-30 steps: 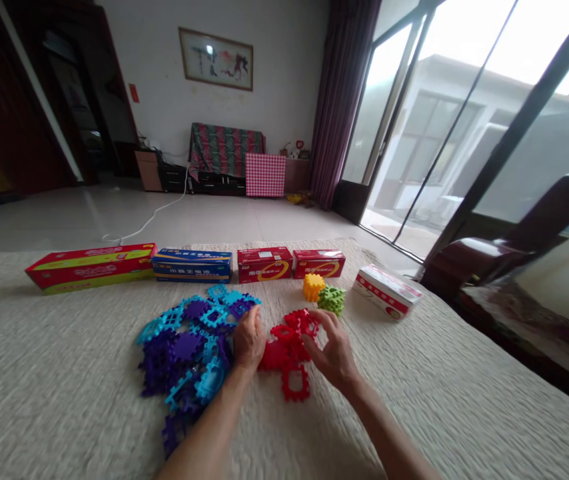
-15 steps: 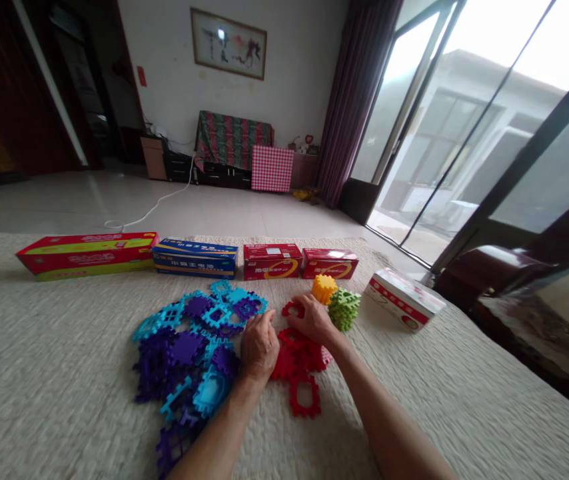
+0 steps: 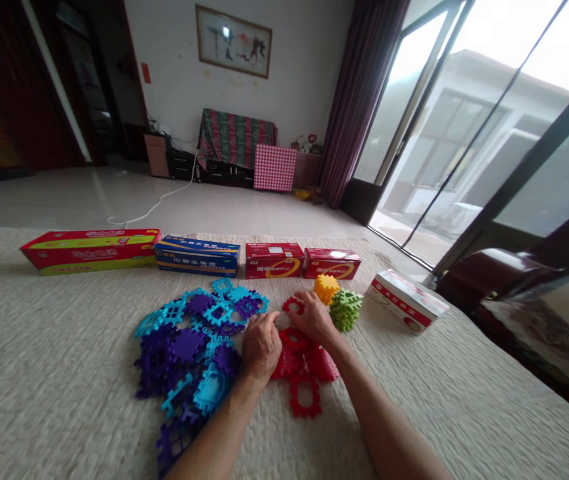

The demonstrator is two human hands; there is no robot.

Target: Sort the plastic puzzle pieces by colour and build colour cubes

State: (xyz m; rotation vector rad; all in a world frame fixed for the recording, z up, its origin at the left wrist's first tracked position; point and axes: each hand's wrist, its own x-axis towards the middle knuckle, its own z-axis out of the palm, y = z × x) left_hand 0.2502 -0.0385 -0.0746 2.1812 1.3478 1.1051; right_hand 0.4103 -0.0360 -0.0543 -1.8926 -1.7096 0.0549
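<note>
My right hand (image 3: 316,319) reaches over the red pieces, its fingers and thumb closed on the edge of a red toothed plastic building piece (image 3: 292,305). Below its wrist lies a small heap of red building pieces (image 3: 294,360), with a red frame piece (image 3: 305,397) nearest me. My left hand (image 3: 261,347) rests between this heap and a wide pile of blue and purple building pieces (image 3: 189,343). Its fingers are loosely bent, thumb apart, and nothing shows in them. Beyond my right hand stand a yellow stack (image 3: 326,287) and a green stack (image 3: 346,310) of pieces.
Along the far edge of the quilted cover (image 3: 74,353) stand a red and yellow-green box (image 3: 92,252), a blue box (image 3: 197,257) and two red boxes (image 3: 274,260). A white and red box (image 3: 407,300) sits at the right, close to a dark wooden armrest (image 3: 494,277).
In the red heap the pieces have shifted, and a pinkish-red one shows more to the right under my right wrist. Both hands stay nearly in place, and the view tilts slightly.
</note>
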